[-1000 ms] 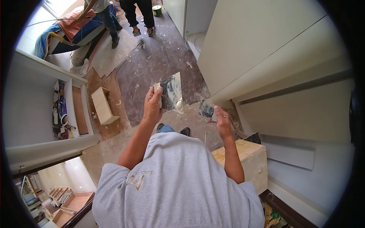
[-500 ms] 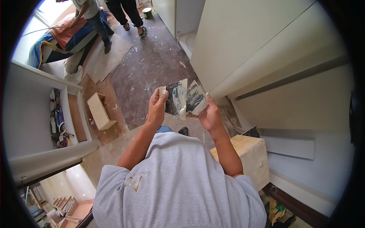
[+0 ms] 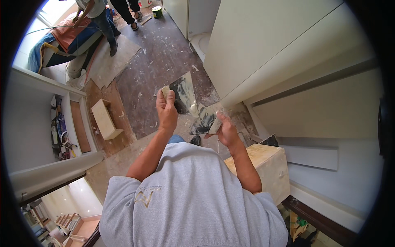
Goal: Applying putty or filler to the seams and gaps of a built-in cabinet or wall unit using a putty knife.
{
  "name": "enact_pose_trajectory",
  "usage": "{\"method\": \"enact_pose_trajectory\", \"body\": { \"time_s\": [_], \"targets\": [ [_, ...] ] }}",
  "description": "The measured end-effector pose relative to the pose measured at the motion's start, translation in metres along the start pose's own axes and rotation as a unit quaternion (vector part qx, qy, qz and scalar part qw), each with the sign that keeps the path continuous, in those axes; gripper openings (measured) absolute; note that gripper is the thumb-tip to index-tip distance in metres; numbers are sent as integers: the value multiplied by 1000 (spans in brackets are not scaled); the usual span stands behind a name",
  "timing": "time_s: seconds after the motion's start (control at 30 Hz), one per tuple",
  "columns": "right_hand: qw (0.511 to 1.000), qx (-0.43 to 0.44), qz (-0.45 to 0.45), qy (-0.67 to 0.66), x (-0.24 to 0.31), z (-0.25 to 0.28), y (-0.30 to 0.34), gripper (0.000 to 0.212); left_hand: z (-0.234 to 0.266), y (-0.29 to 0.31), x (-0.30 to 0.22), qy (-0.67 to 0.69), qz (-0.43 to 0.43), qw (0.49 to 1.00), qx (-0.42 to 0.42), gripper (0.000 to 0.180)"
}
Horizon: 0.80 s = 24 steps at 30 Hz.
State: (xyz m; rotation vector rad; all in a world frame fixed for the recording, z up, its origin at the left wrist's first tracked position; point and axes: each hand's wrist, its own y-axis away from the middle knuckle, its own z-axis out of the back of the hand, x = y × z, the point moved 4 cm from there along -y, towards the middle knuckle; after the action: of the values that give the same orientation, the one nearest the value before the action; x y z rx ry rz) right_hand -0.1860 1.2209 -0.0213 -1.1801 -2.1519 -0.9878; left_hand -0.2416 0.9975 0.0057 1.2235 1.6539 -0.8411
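My left hand [image 3: 167, 110] is closed round the pale handle of a wide putty knife [image 3: 184, 92]. Its dark, flat blade is streaked with cream putty, and a lump of putty [image 3: 193, 108] clings near its lower right corner. In my right hand [image 3: 227, 129] is a second putty knife [image 3: 203, 120], gripped by its pale edge, with smeared putty across its blade. The two blades meet or overlap near the putty lump; whether they touch I cannot tell. Both are held in front of my chest, above the floor.
A wooden stool [image 3: 108, 119] stands left on the stained floor [image 3: 144, 90]. Close on my right is a wooden box [image 3: 263, 164]. Pale cabinet panels [image 3: 284, 45] line the right; shelving with tools [image 3: 61, 127] is at left. Two people stand far off, near a green bucket [image 3: 156, 12].
The left putty knife has moved up and left, while the right one has dropped lower and tilted, so the blades are offset. A far person's feet have shifted.
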Motion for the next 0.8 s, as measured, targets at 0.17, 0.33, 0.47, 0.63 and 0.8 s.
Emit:
{"method": "enact_pose_trajectory", "body": {
  "time_s": [0.17, 0.33, 0.47, 0.63, 0.8],
  "targets": [
    [996, -51, 24, 67, 3, 28, 12, 46, 3, -2, 14, 58, -12, 998, -38, 20],
    [994, -83, 61, 42, 25, -16, 10, 47, 1, 9, 8, 8, -7, 998, -55, 20],
    [983, -89, 138, 83, 15, -35, 12, 48, -14, 17, 11, -4, -27, 996, -84, 19],
    [913, -117, 238, 309, 12, -26, 15, 41, -20, 18, 6, 2, -62, 994, -91, 19],
    [706, -98, 348, 609, 38, -20, 29, 30, -20, 16, -3, 39, -51, 994, -91, 19]
  ]
}}
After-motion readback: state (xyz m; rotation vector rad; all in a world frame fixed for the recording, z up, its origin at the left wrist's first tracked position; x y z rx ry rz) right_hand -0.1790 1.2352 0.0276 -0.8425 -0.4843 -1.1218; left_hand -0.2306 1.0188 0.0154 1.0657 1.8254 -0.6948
